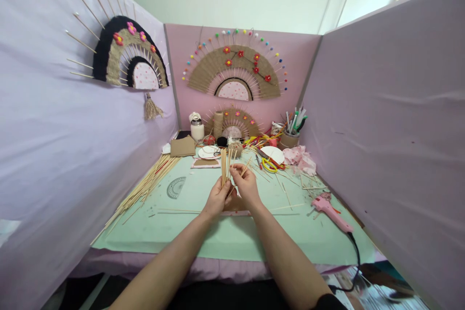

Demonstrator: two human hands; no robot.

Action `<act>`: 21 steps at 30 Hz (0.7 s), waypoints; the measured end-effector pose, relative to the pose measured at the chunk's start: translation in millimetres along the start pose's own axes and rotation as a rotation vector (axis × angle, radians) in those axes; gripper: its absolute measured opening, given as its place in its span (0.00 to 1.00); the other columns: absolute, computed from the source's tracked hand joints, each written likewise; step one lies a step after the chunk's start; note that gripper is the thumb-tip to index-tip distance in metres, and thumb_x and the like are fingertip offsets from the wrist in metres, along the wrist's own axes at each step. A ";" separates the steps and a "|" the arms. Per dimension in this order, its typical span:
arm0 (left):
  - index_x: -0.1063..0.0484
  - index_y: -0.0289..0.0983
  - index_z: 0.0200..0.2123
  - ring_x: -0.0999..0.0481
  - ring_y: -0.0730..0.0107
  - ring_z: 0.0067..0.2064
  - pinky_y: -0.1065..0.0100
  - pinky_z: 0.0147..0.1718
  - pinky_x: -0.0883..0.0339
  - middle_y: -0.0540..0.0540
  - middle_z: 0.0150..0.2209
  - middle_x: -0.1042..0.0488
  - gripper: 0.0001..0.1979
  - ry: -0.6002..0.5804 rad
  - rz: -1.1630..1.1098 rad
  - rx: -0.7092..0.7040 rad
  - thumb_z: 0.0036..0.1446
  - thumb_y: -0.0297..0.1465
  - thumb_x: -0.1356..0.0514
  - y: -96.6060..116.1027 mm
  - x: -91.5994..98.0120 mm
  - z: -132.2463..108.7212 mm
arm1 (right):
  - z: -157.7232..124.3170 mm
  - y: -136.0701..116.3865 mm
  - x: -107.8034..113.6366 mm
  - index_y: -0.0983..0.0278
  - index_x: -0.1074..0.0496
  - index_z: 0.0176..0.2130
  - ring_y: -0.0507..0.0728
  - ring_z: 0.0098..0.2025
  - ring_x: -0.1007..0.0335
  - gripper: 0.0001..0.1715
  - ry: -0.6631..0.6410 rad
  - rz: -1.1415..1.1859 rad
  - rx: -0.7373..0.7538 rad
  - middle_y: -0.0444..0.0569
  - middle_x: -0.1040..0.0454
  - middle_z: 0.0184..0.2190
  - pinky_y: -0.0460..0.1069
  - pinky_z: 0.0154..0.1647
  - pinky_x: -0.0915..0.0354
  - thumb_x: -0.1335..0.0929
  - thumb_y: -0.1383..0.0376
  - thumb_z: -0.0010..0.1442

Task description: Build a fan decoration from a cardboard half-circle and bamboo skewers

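Observation:
My left hand [219,195] is closed round a small bundle of thin wooden sticks [224,160] that stand upright above the fingers. Beside it, my right hand [245,183] pinches at sticks on the bundle's right side, and a few lean out past its fingers. Both hands hover over the near middle of the table. Beneath them lies a piece of brown cardboard [235,205] with a pale patterned edge, partly hidden by the hands. How many sticks each hand grips cannot be made out.
Long sticks [145,186] lie along the left edge, near a protractor [176,187]. A pink glue gun [332,213] with a black cord rests at right. Yellow-handled scissors [269,164], a white disc [273,155], a tool pot [289,139] and a jar [197,131] stand or lie farther back.

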State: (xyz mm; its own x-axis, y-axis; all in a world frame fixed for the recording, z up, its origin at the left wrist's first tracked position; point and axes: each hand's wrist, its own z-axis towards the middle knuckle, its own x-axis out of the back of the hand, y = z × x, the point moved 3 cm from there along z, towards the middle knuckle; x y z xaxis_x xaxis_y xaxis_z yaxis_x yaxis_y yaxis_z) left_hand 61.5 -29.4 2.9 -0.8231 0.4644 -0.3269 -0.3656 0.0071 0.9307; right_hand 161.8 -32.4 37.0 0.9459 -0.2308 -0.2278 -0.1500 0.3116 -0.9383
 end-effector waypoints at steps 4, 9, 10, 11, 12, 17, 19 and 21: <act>0.37 0.37 0.40 0.49 0.86 0.14 0.76 0.13 0.61 0.56 0.22 0.33 0.25 -0.007 0.000 0.009 0.53 0.52 0.38 -1.1 -0.5 0.1 | 0.4 -0.9 0.5 0.62 0.29 0.31 0.51 0.21 0.41 0.20 -0.007 -0.037 0.007 0.42 0.32 0.22 0.47 0.21 0.42 0.29 0.49 0.51; 0.37 0.37 0.39 0.48 0.86 0.14 0.76 0.14 0.62 0.56 0.22 0.32 0.27 0.000 0.014 0.017 0.53 0.54 0.39 -3.2 0.9 1.0 | 0.7 -0.4 1.8 0.63 0.29 0.29 0.51 0.24 0.39 0.18 0.018 -0.050 0.051 0.42 0.32 0.22 0.47 0.27 0.40 0.29 0.51 0.51; 0.37 0.37 0.38 0.48 0.86 0.14 0.76 0.14 0.62 0.55 0.22 0.32 0.27 0.002 0.020 0.019 0.52 0.54 0.39 -3.2 0.8 0.9 | 0.6 -0.1 1.7 0.63 0.30 0.29 0.51 0.24 0.39 0.18 0.021 -0.050 0.048 0.42 0.32 0.22 0.47 0.27 0.40 0.29 0.51 0.51; 0.37 0.36 0.38 0.48 0.85 0.14 0.76 0.14 0.63 0.55 0.22 0.32 0.27 0.006 0.024 0.021 0.52 0.55 0.38 -2.9 0.6 0.8 | 0.4 -0.1 1.7 0.63 0.30 0.29 0.51 0.24 0.40 0.17 0.027 -0.055 0.047 0.41 0.33 0.22 0.47 0.27 0.40 0.30 0.52 0.51; 0.37 0.36 0.37 0.49 0.85 0.14 0.75 0.14 0.63 0.55 0.22 0.32 0.27 0.011 0.027 0.021 0.51 0.55 0.38 -2.5 0.3 0.5 | 0.2 -0.4 1.8 0.63 0.30 0.29 0.51 0.24 0.40 0.16 0.038 -0.063 0.050 0.41 0.33 0.22 0.47 0.28 0.40 0.30 0.52 0.52; 0.37 0.36 0.33 0.50 0.85 0.14 0.75 0.14 0.62 0.57 0.20 0.36 0.26 0.015 0.049 0.015 0.53 0.55 0.40 0.4 -0.9 -2.0 | 0.4 -4.5 4.4 0.62 0.33 0.27 0.52 0.26 0.40 0.12 0.090 -0.140 0.130 0.41 0.35 0.22 0.48 0.31 0.40 0.33 0.56 0.52; 0.37 0.37 0.33 0.50 0.85 0.14 0.75 0.14 0.61 0.57 0.20 0.36 0.25 0.005 0.054 0.021 0.54 0.55 0.41 1.3 -1.3 -2.8 | 0.8 -4.8 6.0 0.62 0.35 0.26 0.52 0.27 0.41 0.10 0.097 -0.168 0.151 0.40 0.36 0.22 0.48 0.31 0.41 0.34 0.58 0.52; 0.37 0.37 0.35 0.50 0.84 0.14 0.75 0.14 0.61 0.56 0.21 0.33 0.26 0.005 0.047 0.032 0.53 0.55 0.40 2.0 -1.5 -3.2 | 1.1 -4.1 6.9 0.62 0.36 0.26 0.52 0.28 0.41 0.08 0.087 -0.165 0.156 0.40 0.37 0.22 0.48 0.32 0.41 0.34 0.60 0.52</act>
State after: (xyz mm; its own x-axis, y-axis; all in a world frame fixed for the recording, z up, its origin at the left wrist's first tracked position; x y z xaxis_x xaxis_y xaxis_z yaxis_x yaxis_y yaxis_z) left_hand 60.6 -32.9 4.8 -0.8409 0.4609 -0.2835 -0.3128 0.0135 0.9497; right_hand 169.2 -34.3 39.6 0.9247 -0.3666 -0.1023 0.0574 0.4002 -0.9146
